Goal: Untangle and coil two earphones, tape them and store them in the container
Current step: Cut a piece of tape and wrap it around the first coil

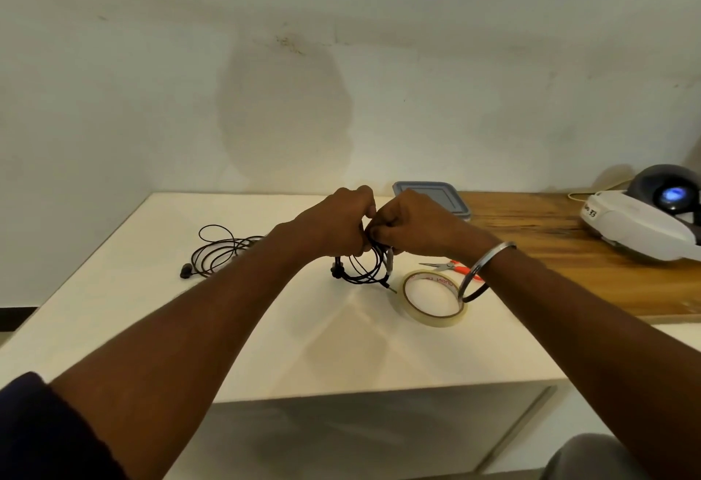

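Both forearms come in from the near edge and meet over the middle of the white tabletop (113, 312). Dark sleeve (41, 430) on the left arm, metal bangle (478, 271) on the right wrist.

Left hand (333, 223) and right hand (411, 225) are fisted knuckle to knuckle, both closed tight on the top of the held earphone (362, 271). Its coil hangs below the grip, just under and between the two fists; loop plane roughly upright, long axis approx vertical, bottom of the loop at or just above the tabletop, can't tell if touching. Earbuds sit at the lower left of the coil, plug tip sticks out lower right, pointing toward the tape roll (432, 299).

Second earphone (222, 250) lies loose on the tabletop toward the left edge, well apart from the hands. Loops spread flat, long axis running approx left-right, one bud at its near-left end.

Tape roll lies flat on the tabletop, near the right edge, just right of the hanging coil, partly under the bangle. Orange-handled pliers (449, 266) just behind it, nose pointing left.

Container (436, 196) w/ grey lid sits at the far right corner, behind the right hand, partly hidden.

White headset (641, 221) on the wooden surface (550, 248) to the right.
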